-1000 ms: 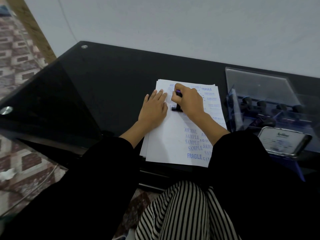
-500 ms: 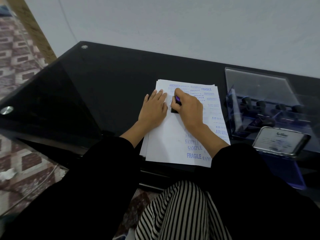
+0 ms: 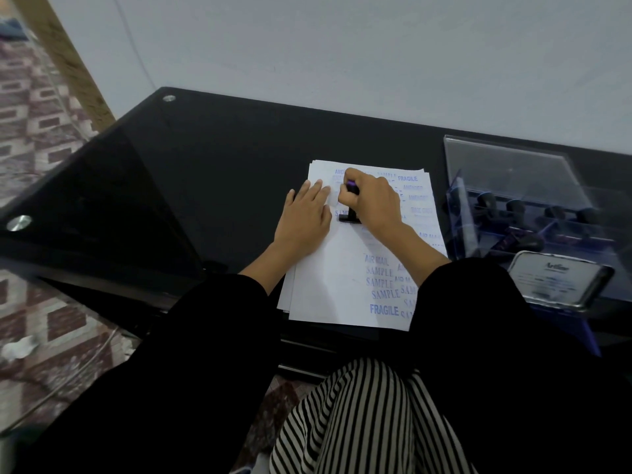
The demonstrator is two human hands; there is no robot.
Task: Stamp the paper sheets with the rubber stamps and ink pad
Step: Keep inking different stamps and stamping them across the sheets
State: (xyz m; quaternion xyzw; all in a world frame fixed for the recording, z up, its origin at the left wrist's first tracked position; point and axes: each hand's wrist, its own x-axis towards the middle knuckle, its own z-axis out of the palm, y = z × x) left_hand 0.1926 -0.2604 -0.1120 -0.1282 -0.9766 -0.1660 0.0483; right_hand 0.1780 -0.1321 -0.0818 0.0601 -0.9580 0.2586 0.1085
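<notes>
- Paper sheets (image 3: pixel 328 285) lie in a loose stack on the dark glass surface (image 3: pixel 222 183), just beyond the striped lap (image 3: pixel 359 422). Blue prints toward the stack's 5 o'clock corner read "AIR MAIL", "SAMPLE" three times, and "FRAGILE".
- Ink pad (image 3: pixel 561 285) sits at 3 o'clock from the stack's near end with its lid raised. The lid reads "Artline"; the finer print is too small to read.
- Left hand (image 3: pixel 304 220) lies flat with straight fingers, pressing the top sheet down at its 10 o'clock side and holding nothing.
- Right hand (image 3: pixel 372 200), just at 3 o'clock of the left, is curled round the handle of a rubber stamp (image 3: pixel 349 217) whose black base appears to rest on the sheet.
- Half a second ago this hand leaned low and hid the stamp; now it has rocked upright on the same spot and the base shows. The press looks nearly finished, so a lift probably comes next.
- Far edge of the sheet: "FRAGILE" reads clearly at 1 o'clock; neighbouring prints are blurred.
- Clear stamp box (image 3: pixel 513 179) stands open at 2 o'clock, with spare stamps (image 3: pixel 514 206) inside.
</notes>
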